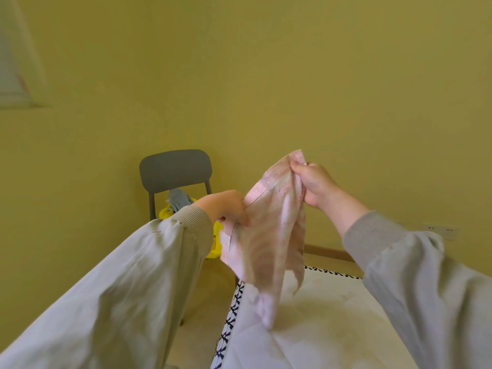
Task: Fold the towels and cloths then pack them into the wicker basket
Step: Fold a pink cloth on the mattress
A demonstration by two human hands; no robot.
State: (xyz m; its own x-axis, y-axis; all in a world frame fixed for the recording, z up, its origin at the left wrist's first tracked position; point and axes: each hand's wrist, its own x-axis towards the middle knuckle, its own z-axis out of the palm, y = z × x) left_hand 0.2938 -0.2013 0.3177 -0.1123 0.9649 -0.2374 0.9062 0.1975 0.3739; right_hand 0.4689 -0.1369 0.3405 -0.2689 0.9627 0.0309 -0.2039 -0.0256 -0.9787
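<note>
Yellow-green wall fills the far side of the room, with a white wall socket (443,231) low on the right. At the upper left is a pale panel (16,62), too blurred to name, perhaps a hanging sheet.

Against the wall on the left stands a grey chair (175,171). A yellow cloth (166,213) and a grey cloth (179,199) lie heaped on its seat. Near and to the right lies a white mattress (332,315), edged with a band of black cross marks.

Over the mattress's far left corner a pink towel (271,230) hangs in the air, limp and unfolded, its lowest tip close over the mattress. The right hand (312,183), the higher of the two, pinches the towel's top corner, with thumb and curled fingers clenched on the ribbed edge. The left hand (226,206), lower and further left, grasps another part of that edge, fingers curled round the fabric. Both arms wear pale grey sleeves (119,288) with ribbed cuffs.
</note>
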